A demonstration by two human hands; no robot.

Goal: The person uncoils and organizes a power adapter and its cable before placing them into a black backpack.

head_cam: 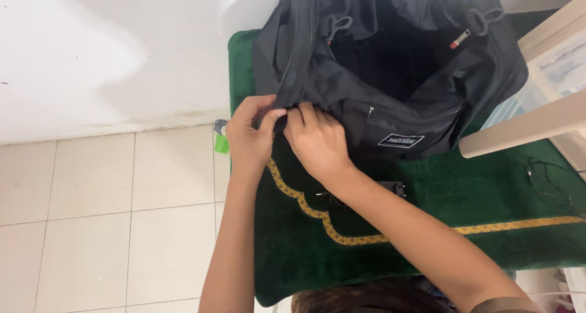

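A large black fabric bag [390, 75] with its top gaping open sits at the far end of a dark green rug with a gold patterned border [427, 227], which lies on a floor of pale square tiles [110, 215] beside a white wall [122, 50]. Both hands work at the near left corner of the bag's rim. The left hand [247, 133] grips the edge of the black fabric, its fingers [268, 108] curled and pressed together, pinching a fold of the rim. The right hand [317, 139] lies just beside it, touching it, with its fingers [302, 114] bent down onto the same edge and pinching the fabric; whether a zip pull sits between them cannot be told.

On the bag's front a small rectangular label [400, 141] faces the camera, and a small silver zip pull [370, 110] shows just above it. Inside the opening hang two dark loop pulls [339, 25] and a small red and silver tab [459, 39]. A thin black cord [546, 181] lies on the rug to the right, near a pale plastic drawer unit [549, 62]. A small green object [221, 141] peeks out at the rug's left edge, by the left hand.
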